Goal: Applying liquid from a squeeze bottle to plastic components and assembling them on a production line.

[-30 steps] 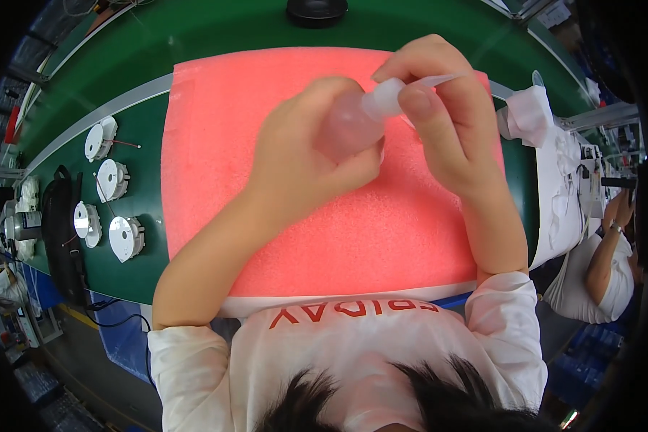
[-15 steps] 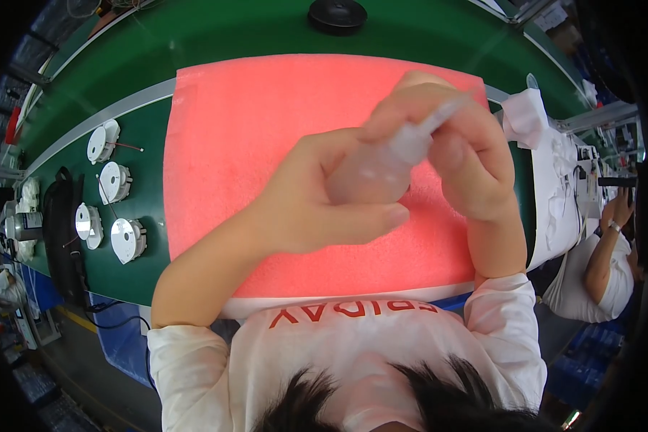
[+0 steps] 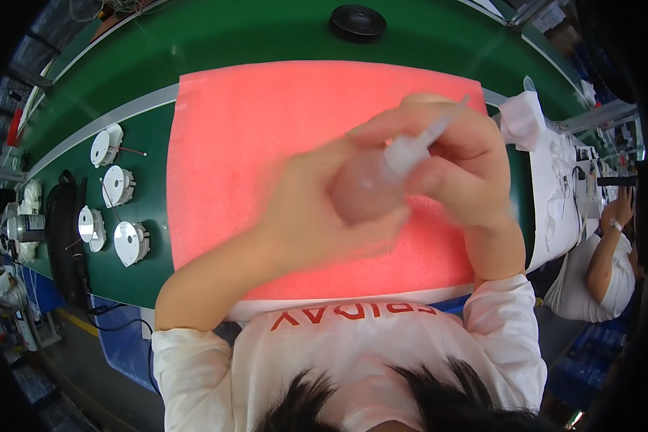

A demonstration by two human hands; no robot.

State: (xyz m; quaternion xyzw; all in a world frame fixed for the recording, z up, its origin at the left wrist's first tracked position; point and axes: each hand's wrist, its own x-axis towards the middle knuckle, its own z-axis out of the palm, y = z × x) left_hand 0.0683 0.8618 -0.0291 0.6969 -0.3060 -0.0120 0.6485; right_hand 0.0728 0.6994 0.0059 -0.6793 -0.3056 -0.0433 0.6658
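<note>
Right of centre in the frame, both hands meet over the pink foam mat (image 3: 266,144). The left hand (image 3: 317,216) is wrapped around a small clear squeeze bottle (image 3: 371,183); the right hand (image 3: 461,169) pinches its thin white nozzle (image 3: 428,137). Nothing lies on the mat yet, so the handling looks barely started. Four round white parts (image 3: 115,209) wait at the left on the green worktop (image 3: 266,36), a black disc (image 3: 358,21) at top centre, and another worker's arm (image 3: 612,245) at the far right.

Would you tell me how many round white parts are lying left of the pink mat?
4, in a loose column on the green belt: top, second, third, bottom. More may lie beyond the left edge.
</note>
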